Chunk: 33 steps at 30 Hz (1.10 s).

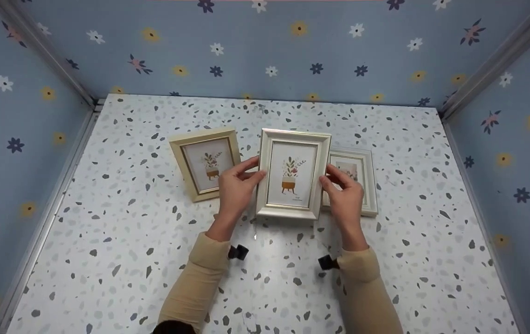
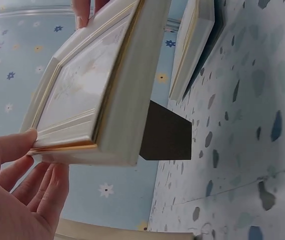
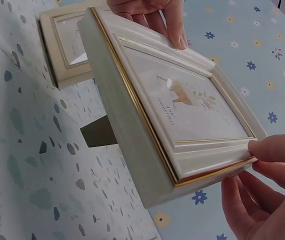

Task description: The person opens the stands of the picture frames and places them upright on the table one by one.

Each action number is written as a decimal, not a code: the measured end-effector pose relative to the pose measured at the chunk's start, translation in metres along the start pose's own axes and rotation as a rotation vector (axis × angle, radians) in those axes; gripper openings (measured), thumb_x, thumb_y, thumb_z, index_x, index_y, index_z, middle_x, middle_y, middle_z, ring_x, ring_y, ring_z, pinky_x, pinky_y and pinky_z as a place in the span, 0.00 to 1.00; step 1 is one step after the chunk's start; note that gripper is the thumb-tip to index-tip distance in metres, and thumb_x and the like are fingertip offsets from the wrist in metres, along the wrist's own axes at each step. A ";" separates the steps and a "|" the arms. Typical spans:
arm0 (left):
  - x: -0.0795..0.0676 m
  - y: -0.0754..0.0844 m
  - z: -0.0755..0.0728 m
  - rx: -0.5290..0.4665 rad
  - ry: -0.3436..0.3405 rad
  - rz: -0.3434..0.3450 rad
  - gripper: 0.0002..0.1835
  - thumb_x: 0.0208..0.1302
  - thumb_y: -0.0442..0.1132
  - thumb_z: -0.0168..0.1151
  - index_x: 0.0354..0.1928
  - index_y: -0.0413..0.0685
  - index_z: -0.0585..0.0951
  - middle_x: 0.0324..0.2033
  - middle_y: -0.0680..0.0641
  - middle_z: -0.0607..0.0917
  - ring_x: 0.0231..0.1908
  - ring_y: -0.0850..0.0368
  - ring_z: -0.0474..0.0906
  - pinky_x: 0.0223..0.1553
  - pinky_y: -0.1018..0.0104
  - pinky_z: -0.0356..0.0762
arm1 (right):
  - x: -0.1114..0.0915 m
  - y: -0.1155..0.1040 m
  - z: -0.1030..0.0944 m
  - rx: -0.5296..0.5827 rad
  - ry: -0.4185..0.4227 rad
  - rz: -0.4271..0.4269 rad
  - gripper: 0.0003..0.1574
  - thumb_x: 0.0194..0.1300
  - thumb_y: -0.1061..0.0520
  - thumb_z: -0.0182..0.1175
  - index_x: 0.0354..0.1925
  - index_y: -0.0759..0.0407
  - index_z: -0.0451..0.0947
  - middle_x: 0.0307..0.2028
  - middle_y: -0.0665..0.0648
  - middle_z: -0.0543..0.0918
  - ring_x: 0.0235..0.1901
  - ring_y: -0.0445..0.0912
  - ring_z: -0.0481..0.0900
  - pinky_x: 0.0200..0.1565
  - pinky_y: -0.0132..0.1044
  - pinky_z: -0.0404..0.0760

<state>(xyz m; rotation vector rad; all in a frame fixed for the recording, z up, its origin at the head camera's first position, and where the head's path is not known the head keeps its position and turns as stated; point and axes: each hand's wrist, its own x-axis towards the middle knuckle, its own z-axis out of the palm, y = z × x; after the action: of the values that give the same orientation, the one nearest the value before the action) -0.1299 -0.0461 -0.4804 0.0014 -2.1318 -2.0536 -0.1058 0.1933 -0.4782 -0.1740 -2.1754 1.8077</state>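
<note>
- Left hand (image 1: 238, 188) pinches one side of the silvery-white frame (image 1: 294, 174), thumb on the front border, fingers behind the edge
- Right hand (image 1: 346, 195) pinches the opposite side in the same way, so the frame sits between the two hands, tilted; whether it touches the bench (image 1: 121, 260) I cannot tell
- It looks stiff and fairly light, with a smooth, perhaps slippery finish; the glossy front may be fragile, so the side borders seem the best hold, clear of the stand leg (image 2: 167, 134) at the back
- Count: two hands, three frames in all: one between the hands, one cream frame (image 1: 198, 164) just beyond the left hand, one pale frame (image 1: 369, 181) partly behind the right hand
</note>
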 end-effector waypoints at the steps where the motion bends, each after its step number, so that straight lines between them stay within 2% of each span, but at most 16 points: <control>1: 0.003 0.001 0.001 0.004 0.001 0.006 0.19 0.58 0.35 0.74 0.52 0.48 0.87 0.47 0.50 0.88 0.38 0.56 0.87 0.39 0.64 0.84 | 0.003 -0.001 0.000 0.004 -0.001 0.003 0.22 0.63 0.60 0.70 0.55 0.64 0.83 0.47 0.63 0.85 0.46 0.47 0.81 0.43 0.34 0.83; 7: 0.021 0.006 0.007 0.029 0.014 0.036 0.19 0.58 0.34 0.74 0.53 0.47 0.86 0.47 0.49 0.88 0.37 0.56 0.87 0.37 0.63 0.84 | 0.025 -0.008 0.005 0.028 -0.001 0.060 0.22 0.64 0.63 0.68 0.56 0.67 0.81 0.49 0.65 0.83 0.47 0.48 0.80 0.44 0.32 0.82; 15: 0.044 0.009 0.019 0.057 0.027 0.074 0.20 0.60 0.33 0.72 0.56 0.47 0.85 0.50 0.48 0.87 0.39 0.57 0.86 0.41 0.63 0.84 | 0.035 -0.044 0.011 0.022 0.013 0.036 0.20 0.65 0.67 0.65 0.55 0.72 0.79 0.49 0.68 0.83 0.49 0.51 0.80 0.45 0.33 0.82; 18: 0.049 0.007 0.022 0.049 0.035 0.091 0.21 0.61 0.32 0.70 0.57 0.46 0.84 0.51 0.47 0.86 0.41 0.57 0.86 0.43 0.63 0.83 | 0.040 -0.044 0.014 0.022 0.024 0.023 0.19 0.65 0.67 0.64 0.54 0.72 0.80 0.49 0.67 0.83 0.50 0.52 0.80 0.47 0.34 0.82; 21: 0.054 0.005 0.026 0.033 0.046 0.089 0.21 0.63 0.32 0.69 0.58 0.46 0.83 0.53 0.47 0.85 0.43 0.57 0.85 0.44 0.64 0.83 | 0.044 -0.040 0.017 0.027 0.041 0.000 0.18 0.65 0.68 0.64 0.54 0.72 0.80 0.49 0.67 0.83 0.51 0.54 0.80 0.48 0.35 0.81; 28: 0.060 -0.010 0.035 0.014 0.085 0.074 0.19 0.65 0.32 0.67 0.58 0.46 0.83 0.54 0.47 0.85 0.47 0.56 0.84 0.50 0.59 0.80 | 0.058 0.008 0.025 0.081 0.099 0.010 0.19 0.65 0.64 0.67 0.54 0.68 0.81 0.50 0.64 0.84 0.52 0.51 0.80 0.50 0.36 0.80; 33: 0.057 -0.020 0.038 0.017 0.110 0.072 0.19 0.64 0.31 0.67 0.57 0.45 0.84 0.52 0.46 0.86 0.48 0.56 0.84 0.53 0.56 0.79 | 0.055 0.024 0.027 0.079 0.125 0.015 0.19 0.64 0.60 0.69 0.52 0.64 0.83 0.49 0.59 0.85 0.51 0.47 0.81 0.51 0.35 0.80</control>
<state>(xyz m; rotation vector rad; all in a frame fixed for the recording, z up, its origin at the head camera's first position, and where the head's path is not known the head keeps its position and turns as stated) -0.1938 -0.0168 -0.4937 0.0382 -2.0538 -1.9483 -0.1687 0.1880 -0.4973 -0.2787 -2.0198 1.8353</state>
